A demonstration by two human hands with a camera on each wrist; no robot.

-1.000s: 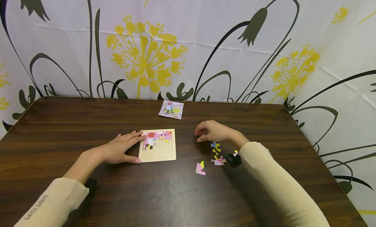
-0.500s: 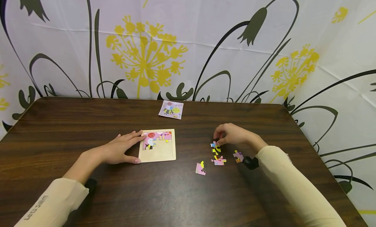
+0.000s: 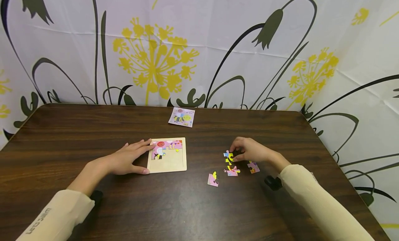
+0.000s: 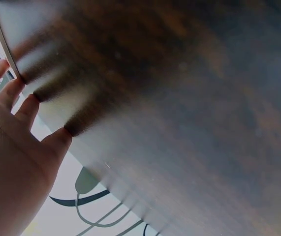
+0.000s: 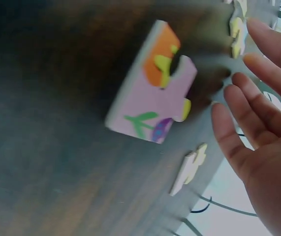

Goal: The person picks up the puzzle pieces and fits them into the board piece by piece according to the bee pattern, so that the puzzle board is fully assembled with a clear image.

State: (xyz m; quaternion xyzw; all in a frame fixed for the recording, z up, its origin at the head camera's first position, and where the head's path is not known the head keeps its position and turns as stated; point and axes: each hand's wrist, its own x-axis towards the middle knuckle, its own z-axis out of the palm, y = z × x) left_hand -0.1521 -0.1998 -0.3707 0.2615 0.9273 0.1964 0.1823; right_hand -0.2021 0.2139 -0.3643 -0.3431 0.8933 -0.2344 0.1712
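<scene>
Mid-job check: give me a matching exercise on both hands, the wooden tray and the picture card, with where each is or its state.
Column one
1. Left hand
2. Right hand
3. Wooden tray
4. Picture card

Column two
A. Partly filled, with fitted pieces along its far side and bare wood at its near right
B. Near the back edge of the table
C. At the blue, yellow and black piece
D. Touching the tray's left edge

Right pairs: 1-D, 2-C, 3-A, 4-B

Open lane on tabletop point(image 3: 197, 154) between wooden tray point(image 3: 169, 163) and yellow-black piece point(image 3: 228, 158) at right hand point(image 3: 254, 150); pink piece point(image 3: 212, 180) obstructs near end.
</scene>
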